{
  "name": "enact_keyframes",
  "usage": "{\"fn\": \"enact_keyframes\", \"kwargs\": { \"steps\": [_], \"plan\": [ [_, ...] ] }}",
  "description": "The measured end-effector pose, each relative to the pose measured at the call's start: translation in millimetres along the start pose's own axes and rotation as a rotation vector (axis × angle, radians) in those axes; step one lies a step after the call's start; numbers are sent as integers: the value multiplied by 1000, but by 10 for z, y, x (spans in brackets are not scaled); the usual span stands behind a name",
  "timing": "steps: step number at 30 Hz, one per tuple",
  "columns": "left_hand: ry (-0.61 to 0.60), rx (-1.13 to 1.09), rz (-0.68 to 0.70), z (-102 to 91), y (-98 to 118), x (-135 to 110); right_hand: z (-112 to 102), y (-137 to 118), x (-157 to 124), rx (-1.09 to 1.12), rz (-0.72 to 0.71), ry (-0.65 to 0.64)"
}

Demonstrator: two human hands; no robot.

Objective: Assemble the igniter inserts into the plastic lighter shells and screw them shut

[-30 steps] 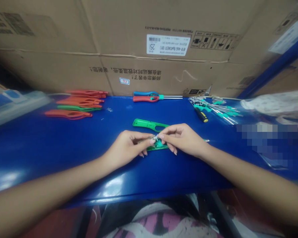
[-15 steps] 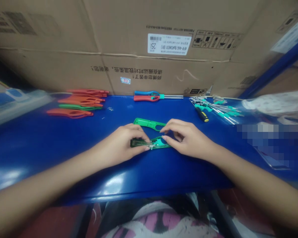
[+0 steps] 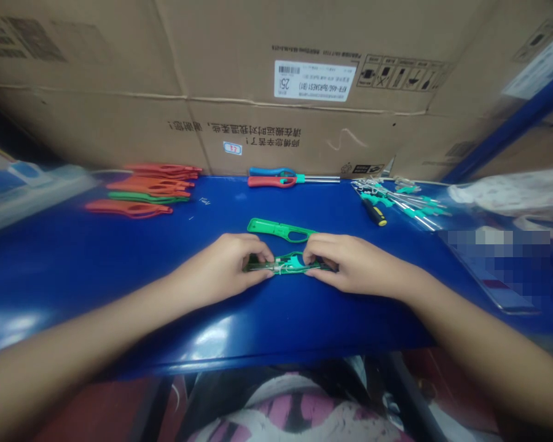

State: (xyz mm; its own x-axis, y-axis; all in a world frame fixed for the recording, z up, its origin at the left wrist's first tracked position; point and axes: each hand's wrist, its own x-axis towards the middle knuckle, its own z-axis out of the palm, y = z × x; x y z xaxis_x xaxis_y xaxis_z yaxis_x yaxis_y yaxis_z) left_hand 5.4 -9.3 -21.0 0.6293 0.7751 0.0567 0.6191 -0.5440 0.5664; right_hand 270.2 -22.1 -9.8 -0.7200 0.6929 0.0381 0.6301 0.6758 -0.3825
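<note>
Low over the blue tabletop, a half-built green lighter (image 3: 286, 265) lies open-side up between my hands, its teal trigger and thin white wire showing. My left hand (image 3: 239, 264) pinches its left end, where a dark translucent tank sits in the shell. The fingers of my right hand (image 3: 336, 264) are closed on its right end, covering part of it. Just beyond lies the other green handle half (image 3: 276, 229), hollow side up, its right tip partly behind my right hand.
Orange handle shells (image 3: 150, 184) and a green one (image 3: 147, 197) lie at the left. A red lighter (image 3: 270, 182) and a blue handle (image 3: 270, 172) rest by the cardboard (image 3: 239, 116). Metal tubes with teal parts (image 3: 410, 205), a screwdriver (image 3: 375, 213) and a phone-like slab (image 3: 493, 279) are at right.
My right hand has moved down from between the two green halves onto the right end of the near one, and its fingers have closed there. My left hand keeps its pinch.
</note>
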Motion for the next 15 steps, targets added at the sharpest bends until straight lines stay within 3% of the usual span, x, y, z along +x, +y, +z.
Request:
{"fn": "enact_keyframes", "kwargs": {
  "steps": [15],
  "plan": [
    [-29, 18, -19, -54, -21, -8, 8, -10, 0, 31, -12, 5]
  ]
}}
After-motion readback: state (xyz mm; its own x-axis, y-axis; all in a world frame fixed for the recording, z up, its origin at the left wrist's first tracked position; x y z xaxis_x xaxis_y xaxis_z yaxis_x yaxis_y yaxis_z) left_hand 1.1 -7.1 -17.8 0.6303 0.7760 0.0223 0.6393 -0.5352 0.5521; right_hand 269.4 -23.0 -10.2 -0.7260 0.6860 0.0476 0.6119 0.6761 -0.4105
